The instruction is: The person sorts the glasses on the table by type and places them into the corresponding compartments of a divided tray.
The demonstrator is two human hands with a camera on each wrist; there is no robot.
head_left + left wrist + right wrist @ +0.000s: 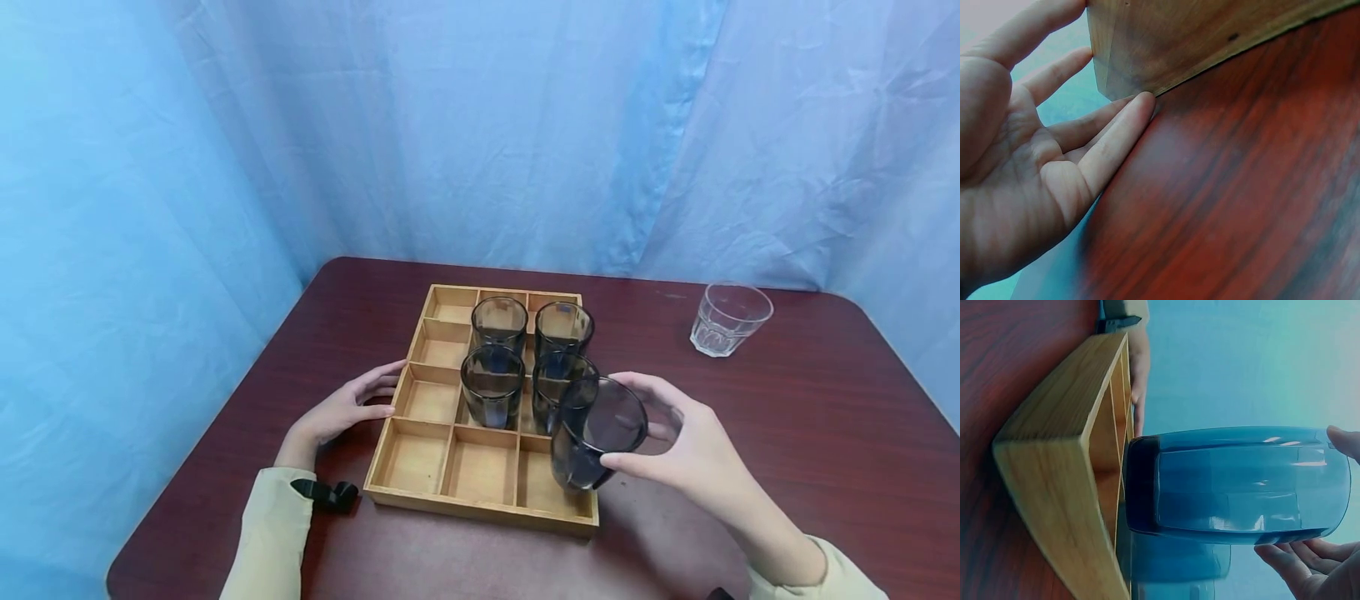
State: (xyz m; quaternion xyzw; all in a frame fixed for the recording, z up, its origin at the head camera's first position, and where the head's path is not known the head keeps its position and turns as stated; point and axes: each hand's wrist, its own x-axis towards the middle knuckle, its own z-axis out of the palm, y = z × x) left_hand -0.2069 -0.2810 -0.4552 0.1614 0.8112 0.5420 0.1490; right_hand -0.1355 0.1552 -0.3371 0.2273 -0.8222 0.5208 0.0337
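My right hand (693,450) holds a dark tinted drinking glass (577,450) near its rim, thumb on one side and fingers on the other. The glass hangs slightly tilted over the front right compartment of a wooden divided box (480,506); its base is close above the box edge in the right wrist view. Several matching dark glasses (492,387) stand upright in the middle and right columns of the box. At the left side of the box, my left hand (348,408) rests with extended fingers against the outer wall (1154,50).
A clear glass (727,321) stands on the dark red table (817,400) at the back right. Blue curtains (510,133) hang behind and beside the table. Black straps (326,493) sit at the wrists.
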